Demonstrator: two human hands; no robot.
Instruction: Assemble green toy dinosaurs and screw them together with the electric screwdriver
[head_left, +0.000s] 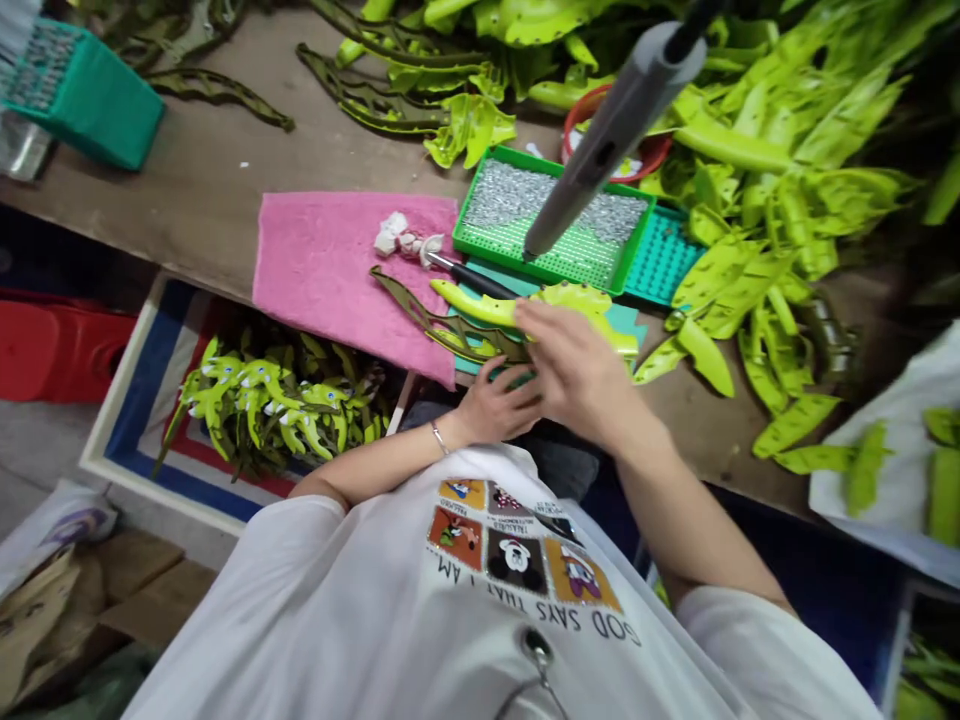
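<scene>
My right hand (pixel 570 365) lies over a lime-green leaf cutout (pixel 480 305), its fingers closing on the piece. Just below, my left hand (pixel 499 405) curls close to a dark olive leaf cutout (pixel 450 328), and its fingertips are hidden. Both cutouts rest at the edge of a pink towel (pixel 337 270). A black-handled tool (pixel 472 276) lies behind them, next to a twisted white cloth (pixel 401 238). A grey pen-shaped applicator (pixel 615 130) hangs above a green tray of silver rhinestones (pixel 551 215).
Heaps of lime-green leaf cutouts (pixel 757 210) cover the wooden table's right and back. A teal studded tray (pixel 660 255), red bowl (pixel 607 130) and teal box (pixel 82 95) stand there. Below the table edge, a white-rimmed tray (pixel 127 440) holds more leaf pieces.
</scene>
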